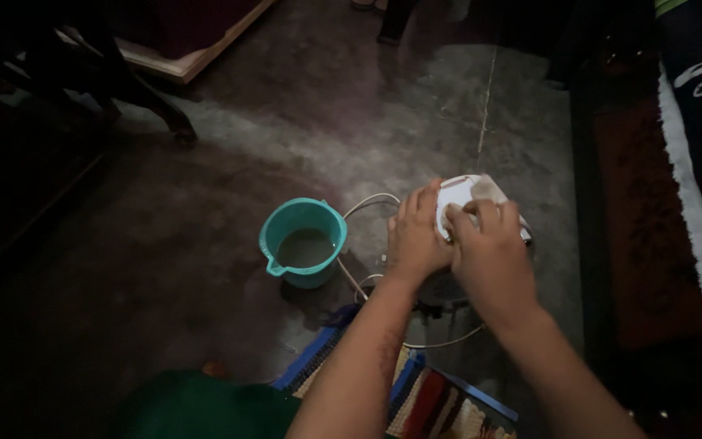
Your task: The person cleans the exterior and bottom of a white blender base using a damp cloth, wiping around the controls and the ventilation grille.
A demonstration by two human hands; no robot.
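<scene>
Wiping underway: left hand (413, 240) steadies white appliance (454, 195), right hand (489, 252) fingers curled pressing cloth (487, 190); teal jug (302, 241) at nine o'clock.

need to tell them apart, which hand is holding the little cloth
The right hand: it presses a small pale cloth onto the white appliance. The left hand just grips the appliance's side, bare.

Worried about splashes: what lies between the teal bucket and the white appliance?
In the head view, a white cord curves over bare concrete floor between the teal bucket and white appliance.

Glossy plastic jug (302, 241), rough concrete floor (205, 187)
</scene>
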